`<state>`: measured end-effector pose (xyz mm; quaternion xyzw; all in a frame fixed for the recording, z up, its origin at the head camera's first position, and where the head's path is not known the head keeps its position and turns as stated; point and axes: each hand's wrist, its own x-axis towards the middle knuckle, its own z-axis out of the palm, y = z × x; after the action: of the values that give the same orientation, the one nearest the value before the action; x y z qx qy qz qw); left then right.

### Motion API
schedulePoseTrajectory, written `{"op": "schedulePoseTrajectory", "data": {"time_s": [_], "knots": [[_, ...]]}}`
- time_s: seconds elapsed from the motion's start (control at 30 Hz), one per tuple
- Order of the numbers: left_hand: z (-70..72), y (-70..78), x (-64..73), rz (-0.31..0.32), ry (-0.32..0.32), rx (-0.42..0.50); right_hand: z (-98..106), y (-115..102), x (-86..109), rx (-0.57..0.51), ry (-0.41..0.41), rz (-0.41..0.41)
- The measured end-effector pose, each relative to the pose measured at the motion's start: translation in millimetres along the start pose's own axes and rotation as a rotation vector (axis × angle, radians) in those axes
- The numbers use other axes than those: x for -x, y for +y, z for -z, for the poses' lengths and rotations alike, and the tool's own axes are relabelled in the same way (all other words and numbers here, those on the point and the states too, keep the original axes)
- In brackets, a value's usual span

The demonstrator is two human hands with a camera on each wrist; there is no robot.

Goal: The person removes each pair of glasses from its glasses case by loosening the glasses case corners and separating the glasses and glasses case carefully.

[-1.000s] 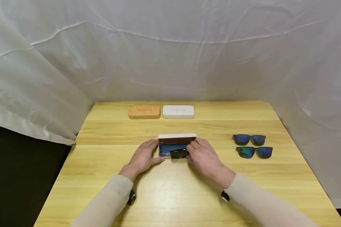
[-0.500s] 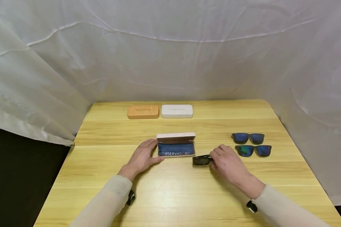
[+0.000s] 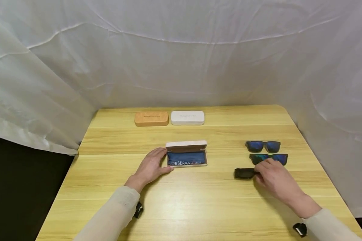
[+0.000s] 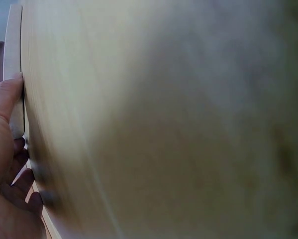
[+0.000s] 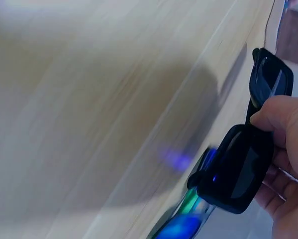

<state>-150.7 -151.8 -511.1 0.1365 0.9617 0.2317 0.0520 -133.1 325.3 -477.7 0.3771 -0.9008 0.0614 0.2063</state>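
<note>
Black sunglasses (image 3: 243, 173) hang from my right hand (image 3: 279, 184), which pinches them at the bridge with thumb and fingers, as the right wrist view shows. They are just above the table, in front of the green-blue mirrored sunglasses (image 3: 280, 158), which the hand partly covers. My left hand (image 3: 149, 169) holds the left end of an open glasses case (image 3: 186, 144), its thumb at the front edge and fingers near the hinge. In the left wrist view the thumb (image 4: 7, 97) touches the case's side. Inside the case lies a dark blue cloth pouch (image 3: 185, 157) lettered OBSERVATORY.
Blue mirrored sunglasses (image 3: 273, 146) lie behind the green-blue pair at the right. An orange case (image 3: 152, 119) and a white case (image 3: 187, 118), both closed, sit side by side near the far edge of the wooden table (image 3: 181, 204). Pale curtains (image 3: 181, 73) surround it.
My right hand has lifted the black sunglasses out of the case and carried them right, towards the other sunglasses. The pouch now shows fully. My left hand has stayed at the case.
</note>
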Motion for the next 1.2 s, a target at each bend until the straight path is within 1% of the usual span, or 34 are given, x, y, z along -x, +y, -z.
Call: {"op": "schedulePoseTrajectory", "data": {"time_s": [0.23,0.43,0.77,0.97,1.2], "knots": [[0.1,0.2,0.1,-0.001,-0.006,-0.013,9,29,27.7,0.017,-0.013,-0.002],[1.9,1.3,0.2,0.001,-0.01,-0.011,12,47,39.8,0.015,-0.002,0.007],[1.7,1.7,-0.6,0.005,-0.016,-0.008,12,62,46.9,0.03,-0.015,-0.004],[1.3,0.8,-0.6,-0.003,-0.003,-0.008,12,64,47.8,0.059,-0.045,-0.021],[0.2,0.2,-0.5,0.003,-0.007,-0.004,12,64,46.5,0.075,-0.071,-0.032]]}}
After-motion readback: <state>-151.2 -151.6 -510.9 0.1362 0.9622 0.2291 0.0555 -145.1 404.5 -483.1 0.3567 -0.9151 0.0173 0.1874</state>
